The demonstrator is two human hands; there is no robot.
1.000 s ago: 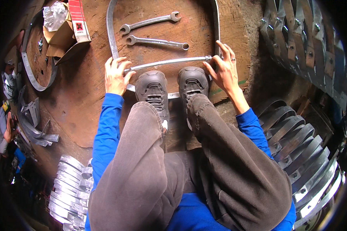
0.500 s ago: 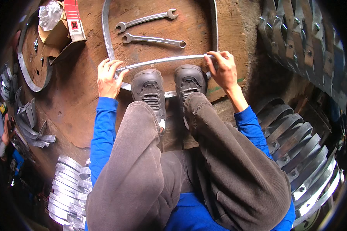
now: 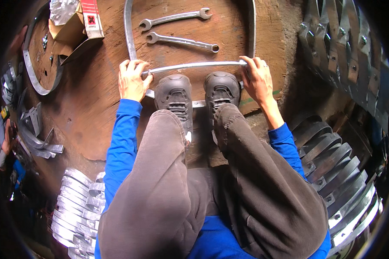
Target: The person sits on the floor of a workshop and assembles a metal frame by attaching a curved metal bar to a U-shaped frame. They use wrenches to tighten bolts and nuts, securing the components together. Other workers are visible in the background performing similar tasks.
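Observation:
A thin, slightly bowed metal strip (image 3: 194, 65) spans between my two hands, in front of my shoe tips. My left hand (image 3: 134, 80) grips its left end, fingers curled over where it meets a large bent flat-metal frame (image 3: 128, 32). At the other end my right hand (image 3: 257, 78) pinches the strip between thumb and fingers, beside the frame's right side. The frame lies on the wooden board, and its near bar passes under or behind my shoes (image 3: 173, 93). Inside it rest an open-end wrench (image 3: 175, 19) and, nearer me, a combination wrench (image 3: 183, 42).
An open cardboard box (image 3: 80, 26) with a plastic bag stands at the far left, near another bent metal hoop (image 3: 30, 71). Curved strips are stacked at lower left (image 3: 73, 207) and lower right (image 3: 333, 164). Bolted metal bands (image 3: 345, 52) stand at upper right. Another person's hand (image 3: 7, 136) shows at the left edge.
The whole view has shifted, so the board, wrenches and frame appear a little farther right. Both hands keep hold of the strip's ends, with only slight finger movement.

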